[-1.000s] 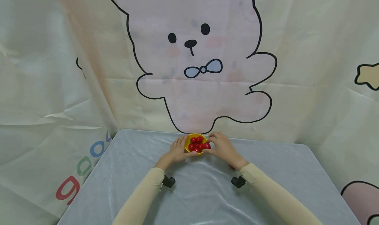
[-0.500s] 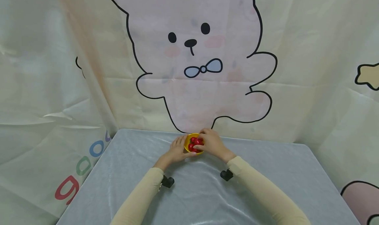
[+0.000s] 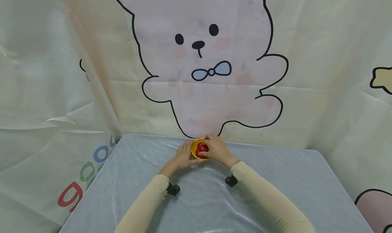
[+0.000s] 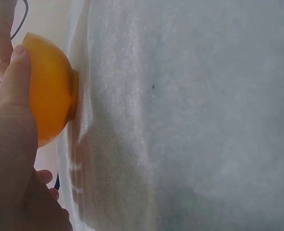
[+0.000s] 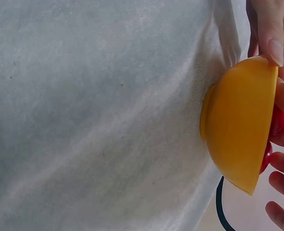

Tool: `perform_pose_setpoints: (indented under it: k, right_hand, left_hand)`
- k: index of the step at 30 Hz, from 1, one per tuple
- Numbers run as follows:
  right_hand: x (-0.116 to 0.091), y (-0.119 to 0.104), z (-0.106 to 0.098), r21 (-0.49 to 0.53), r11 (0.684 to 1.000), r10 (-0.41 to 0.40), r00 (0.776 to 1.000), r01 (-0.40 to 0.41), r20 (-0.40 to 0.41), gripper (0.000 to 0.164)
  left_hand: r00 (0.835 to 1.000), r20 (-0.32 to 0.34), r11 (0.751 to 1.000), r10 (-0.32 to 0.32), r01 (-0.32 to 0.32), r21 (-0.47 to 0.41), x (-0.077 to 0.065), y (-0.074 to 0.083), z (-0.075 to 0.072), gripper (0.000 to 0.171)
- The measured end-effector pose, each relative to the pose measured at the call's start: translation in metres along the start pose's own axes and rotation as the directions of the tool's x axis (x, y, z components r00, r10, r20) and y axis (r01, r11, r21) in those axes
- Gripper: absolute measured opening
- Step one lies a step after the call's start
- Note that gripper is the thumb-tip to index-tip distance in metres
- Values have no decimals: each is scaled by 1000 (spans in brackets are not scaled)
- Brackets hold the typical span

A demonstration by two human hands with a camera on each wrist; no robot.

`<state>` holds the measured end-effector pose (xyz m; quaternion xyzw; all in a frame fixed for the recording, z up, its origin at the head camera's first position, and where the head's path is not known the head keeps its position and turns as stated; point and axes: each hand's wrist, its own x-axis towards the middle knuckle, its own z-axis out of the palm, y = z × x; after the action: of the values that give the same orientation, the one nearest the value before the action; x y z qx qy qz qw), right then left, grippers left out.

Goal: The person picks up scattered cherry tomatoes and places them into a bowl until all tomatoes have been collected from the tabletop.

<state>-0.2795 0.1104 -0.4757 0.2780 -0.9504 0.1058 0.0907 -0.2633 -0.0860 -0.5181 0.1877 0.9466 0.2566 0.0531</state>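
Near the far edge of the table stands a small yellow bowl with several glossy red cherry tomatoes in it. My left hand holds the bowl from the left, thumb at the near rim and fingers along the far side. Over the right part of the bowl, my right hand has its thumb and fingers around a cherry tomato just above the rim, partly covering the others. In the left wrist view the left thumb lies against the bowl's outer wall.
A grey-blue cloth covers the table. Right behind its far edge hangs a cream curtain printed with a large cartoon bear. Dark wrist cameras sit under both sleeves.
My right hand has moved left from beside the rim to over the bowl, carrying a cherry tomato in with it. The left hand keeps its place on the bowl.
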Motion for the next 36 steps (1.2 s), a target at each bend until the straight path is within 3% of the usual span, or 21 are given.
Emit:
perform_pose_setpoints:
  k: [14, 29, 36]
  right_hand:
    - [0, 2, 4, 17, 1000, 3, 1000, -3, -13, 47]
    - [-9, 17, -7, 64, 998, -17, 993, 25, -119, 38]
    - [-19, 27, -15, 103, 994, 41, 996, -33, -80, 35]
  left_hand:
    - [1000, -2, 1000, 10, -10, 12, -1, 1, 0, 105]
    - [1000, -21, 1000, -13, 12, -18, 0, 5, 1, 98]
    - [999, 1, 999, -45, 45, -9, 2, 6, 2, 99]
